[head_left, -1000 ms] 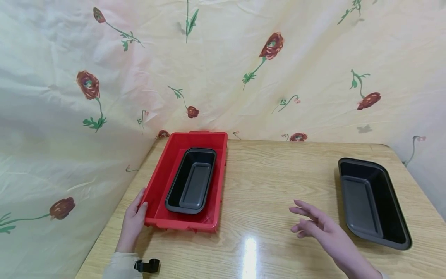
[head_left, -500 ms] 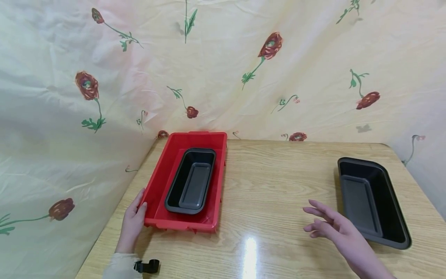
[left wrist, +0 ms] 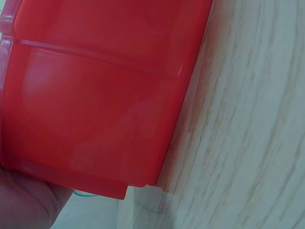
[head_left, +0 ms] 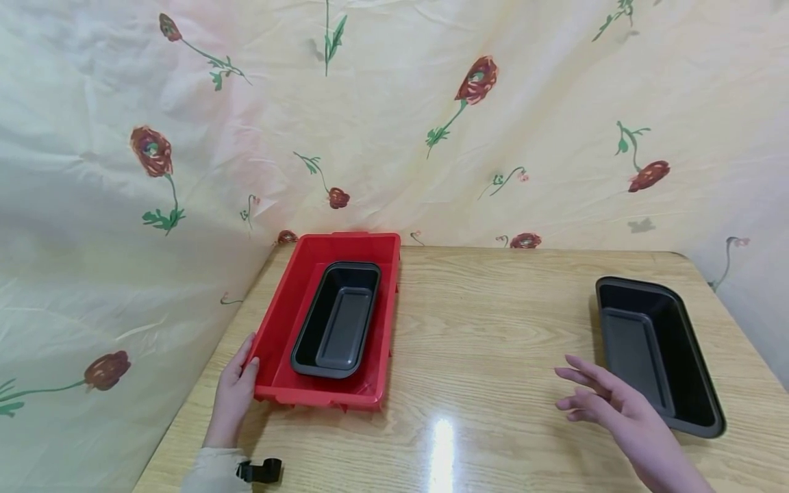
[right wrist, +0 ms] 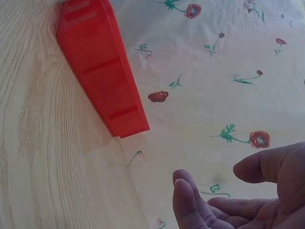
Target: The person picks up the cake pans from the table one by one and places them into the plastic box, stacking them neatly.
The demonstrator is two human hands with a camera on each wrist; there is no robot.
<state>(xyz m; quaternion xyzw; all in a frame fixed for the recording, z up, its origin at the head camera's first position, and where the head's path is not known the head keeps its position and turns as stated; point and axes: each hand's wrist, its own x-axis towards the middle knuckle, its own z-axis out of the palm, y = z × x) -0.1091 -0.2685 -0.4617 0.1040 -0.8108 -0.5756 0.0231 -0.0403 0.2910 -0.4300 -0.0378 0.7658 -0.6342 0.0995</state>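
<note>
A red plastic tray (head_left: 280, 342) stands at the left of the table, a dark loaf pan (head_left: 345, 329) lying inside it. My left hand (head_left: 234, 380) grips the tray's left rim near the front corner, thumb on top and fingers outside. In the left wrist view the tray's side wall (left wrist: 95, 109) fills much of the picture, the hand low at its edge. On the right, a second loaf pan (head_left: 637, 342) rests upright on the wood. Just left of its near end my right hand (head_left: 622, 411) hovers, fingers spread and loosely bent, holding nothing and overlapping the pan in the head view.
The wooden table (head_left: 487, 308) spans between tray and right-hand pan. Flowered cloth (head_left: 394, 123) hangs behind and along the left side. A black strap (head_left: 261, 471) sits at the left sleeve (head_left: 216, 472).
My right hand has moved right, toward the second loaf pan, its fingers still spread. The left hand and the tray have stayed in place.
</note>
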